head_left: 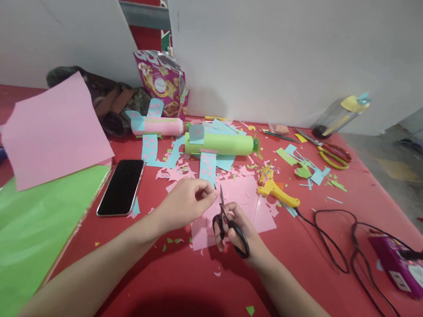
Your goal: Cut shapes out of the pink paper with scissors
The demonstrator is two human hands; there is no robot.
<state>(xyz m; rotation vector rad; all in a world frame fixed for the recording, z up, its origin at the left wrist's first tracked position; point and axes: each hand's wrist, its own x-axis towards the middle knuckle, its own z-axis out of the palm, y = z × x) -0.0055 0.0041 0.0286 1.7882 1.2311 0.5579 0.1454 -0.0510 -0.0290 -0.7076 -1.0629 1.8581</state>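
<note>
My right hand [241, 232] grips black-handled scissors [229, 224], blades pointing up toward my left hand. My left hand [185, 200] pinches a tiny scrap I cannot make out, right at the blade tips. Both hands hover over pink paper pieces [247, 196] on the red table [175, 280]. Behind them lie a green paper-roll plane [217, 143] with blue starred wings and a pink paper-roll plane [158, 125].
A black phone [122, 186] lies left of my hands, beside green sheets [24, 233] and a pink sheet [53, 129]. A yellow glue gun [276, 189] with black cord [349, 248], a purple power strip [402, 266], yellow scissors [328, 153], a bottle [339, 116] and snack bag [164, 81] are around.
</note>
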